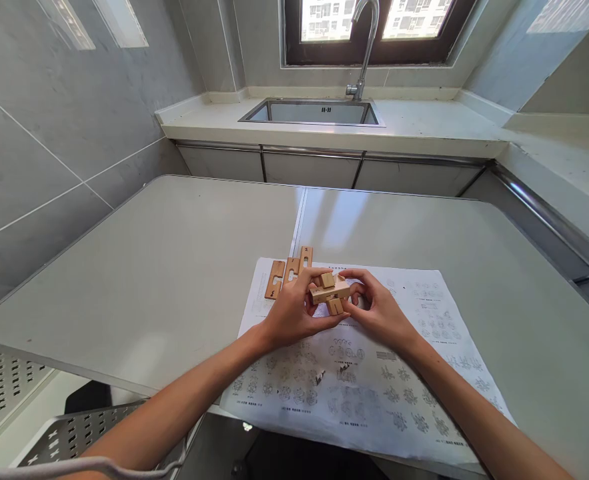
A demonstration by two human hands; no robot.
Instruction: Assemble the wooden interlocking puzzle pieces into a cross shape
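Note:
Several interlocked wooden puzzle pieces [330,292] are held up between my two hands, above a printed sheet [354,400]. My left hand [297,307] grips them from the left, thumb low and fingers over the far side. From the right, my right hand [377,307] closes its thumb and fingers on their right end. Parts of the pieces are hidden behind my fingers. Beyond my left hand lie three loose notched wooden pieces: one at the left [274,280], a middle piece [291,268] and a farther one [306,257], with numbers marked on them.
The sheet, covered in small line diagrams, reaches over the near edge of the white folding table [124,287]. A seam [299,220] crosses the tabletop. Past the table stands a counter with a sink [314,113] and a faucet [367,47]. A perforated chair [89,427] is at the lower left.

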